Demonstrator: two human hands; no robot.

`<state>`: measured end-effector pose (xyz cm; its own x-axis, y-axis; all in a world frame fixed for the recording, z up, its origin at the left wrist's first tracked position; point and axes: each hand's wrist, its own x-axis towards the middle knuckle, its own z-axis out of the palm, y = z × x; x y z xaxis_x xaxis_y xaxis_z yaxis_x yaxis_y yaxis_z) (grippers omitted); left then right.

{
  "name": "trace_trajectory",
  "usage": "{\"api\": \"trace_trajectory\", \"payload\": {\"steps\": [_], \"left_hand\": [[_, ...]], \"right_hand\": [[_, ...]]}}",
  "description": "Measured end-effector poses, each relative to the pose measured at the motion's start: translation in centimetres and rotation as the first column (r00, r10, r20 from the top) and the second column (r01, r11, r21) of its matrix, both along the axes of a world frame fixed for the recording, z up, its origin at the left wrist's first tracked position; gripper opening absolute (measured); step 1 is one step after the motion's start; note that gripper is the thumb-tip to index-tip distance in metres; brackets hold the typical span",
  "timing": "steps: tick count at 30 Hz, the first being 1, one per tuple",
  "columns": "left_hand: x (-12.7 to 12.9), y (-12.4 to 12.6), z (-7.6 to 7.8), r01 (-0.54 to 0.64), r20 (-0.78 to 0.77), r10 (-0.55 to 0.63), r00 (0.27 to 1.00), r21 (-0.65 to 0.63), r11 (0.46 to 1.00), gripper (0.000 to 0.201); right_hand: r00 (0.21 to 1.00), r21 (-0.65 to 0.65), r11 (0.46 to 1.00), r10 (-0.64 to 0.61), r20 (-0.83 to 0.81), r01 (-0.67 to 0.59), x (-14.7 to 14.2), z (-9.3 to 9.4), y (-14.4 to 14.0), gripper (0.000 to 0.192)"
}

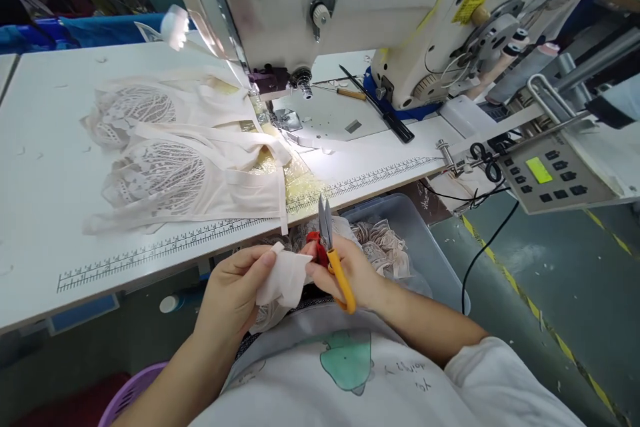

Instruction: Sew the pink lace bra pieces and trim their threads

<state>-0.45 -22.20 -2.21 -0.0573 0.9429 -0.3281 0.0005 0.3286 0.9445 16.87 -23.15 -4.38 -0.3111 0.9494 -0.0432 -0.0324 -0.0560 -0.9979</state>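
My left hand point(233, 287) is closed on a pale pink fabric piece point(285, 278), pinched between thumb and fingers over my lap. Scissors point(336, 265) with orange handles rest in my closed right hand point(357, 272), their blades pointing up and slightly apart. The thumb and fingertips of that same hand also pinch the right corner of the fabric. Something red point(317, 248) shows beside the blades; I cannot make out what it is. On the table, beyond my hands, lie pale lace bra pieces point(190, 173), with a strap end hanging over the front edge.
A JUKI sewing machine point(350, 7) stands over the white table point(45, 180), which has a printed ruler along its front. A screwdriver point(395, 125) lies by the machine base. Below the edge sits a plastic bin point(447, 267) of lace pieces. A control panel point(560, 177) is at right.
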Motion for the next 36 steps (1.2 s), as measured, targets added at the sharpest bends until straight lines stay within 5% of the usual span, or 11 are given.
{"api": "trace_trajectory", "payload": {"steps": [2,5,10,28,36], "left_hand": [[0.1,-0.2,0.0,0.053,0.041,-0.052,0.998,-0.016,0.998,0.027],[0.3,-0.4,0.4,0.117,-0.003,-0.117,0.993,0.021,0.993,0.018],[1.0,-0.1,1.1,0.230,-0.044,-0.228,0.973,0.054,0.972,0.022],[1.5,0.2,1.3,0.256,-0.194,-0.239,0.951,0.065,0.964,0.027],[1.5,0.4,0.8,0.282,-0.211,-0.257,0.943,0.093,0.955,0.027]], "right_hand": [[0.973,0.030,0.981,0.187,0.137,-0.193,1.8,0.6,0.6,0.045],[0.805,0.011,0.878,0.434,0.405,-0.479,4.6,1.5,1.9,0.060],[0.529,-0.087,0.736,0.558,0.639,-0.671,6.8,2.5,2.7,0.071],[0.337,-0.173,0.795,0.428,0.838,-0.581,6.7,4.0,2.6,0.053],[0.417,-0.178,0.852,0.410,0.811,-0.492,6.5,2.6,2.1,0.053]]}}
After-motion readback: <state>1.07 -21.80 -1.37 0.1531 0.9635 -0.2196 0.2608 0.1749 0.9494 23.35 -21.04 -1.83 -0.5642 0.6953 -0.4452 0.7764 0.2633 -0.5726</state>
